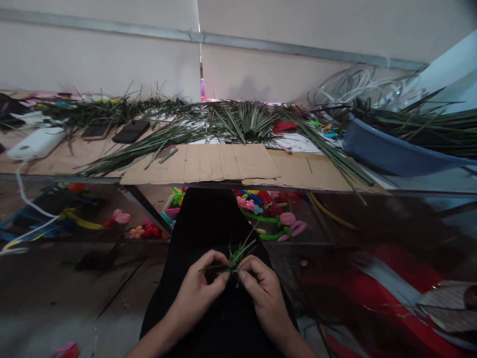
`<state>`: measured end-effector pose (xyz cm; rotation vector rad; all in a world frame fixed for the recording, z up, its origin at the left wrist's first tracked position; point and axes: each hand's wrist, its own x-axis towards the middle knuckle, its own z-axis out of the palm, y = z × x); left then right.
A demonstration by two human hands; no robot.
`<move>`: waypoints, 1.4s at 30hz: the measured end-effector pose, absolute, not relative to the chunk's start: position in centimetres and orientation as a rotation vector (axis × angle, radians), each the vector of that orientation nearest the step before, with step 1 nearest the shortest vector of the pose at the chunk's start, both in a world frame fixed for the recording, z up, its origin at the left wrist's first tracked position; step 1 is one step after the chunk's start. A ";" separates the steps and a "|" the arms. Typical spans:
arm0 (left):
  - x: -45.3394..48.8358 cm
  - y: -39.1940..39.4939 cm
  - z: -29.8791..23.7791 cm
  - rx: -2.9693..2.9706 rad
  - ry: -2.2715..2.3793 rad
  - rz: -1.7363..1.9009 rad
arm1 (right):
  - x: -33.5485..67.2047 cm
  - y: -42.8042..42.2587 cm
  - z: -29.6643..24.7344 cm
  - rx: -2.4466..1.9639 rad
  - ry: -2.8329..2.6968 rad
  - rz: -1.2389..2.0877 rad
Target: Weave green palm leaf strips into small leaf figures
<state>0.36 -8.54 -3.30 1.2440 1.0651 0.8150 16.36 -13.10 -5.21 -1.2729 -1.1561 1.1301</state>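
Note:
Both my hands meet low in the middle of the view, over my lap in black cloth (219,223). My left hand (199,288) and my right hand (261,288) each pinch a small folded bundle of green leaf strips (234,259), whose thin tips stick up and to the right between my thumbs. The fingers of both hands are curled closed on it.
A low table with a cardboard sheet (208,164) stands ahead, strewn with long green leaves (242,119). Two phones (130,130), a white power bank (35,143) with a cable, a blue tub (387,151) at right. Coloured balloon shapes (268,214) lie on the shelf beneath. Red cloth (372,293) at right.

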 end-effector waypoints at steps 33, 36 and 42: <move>-0.4 -8.8 -5.1 1.391 1.096 0.772 | 16.3 -13.2 -6.4 -1.378 -1.263 1.026; -0.5 -8.8 -5.4 1.418 1.103 0.768 | 16.4 -13.3 -6.6 -1.373 -1.214 1.076; -0.3 -9.0 -5.6 1.437 1.114 0.793 | 16.4 -13.4 -7.0 -1.305 -1.066 1.218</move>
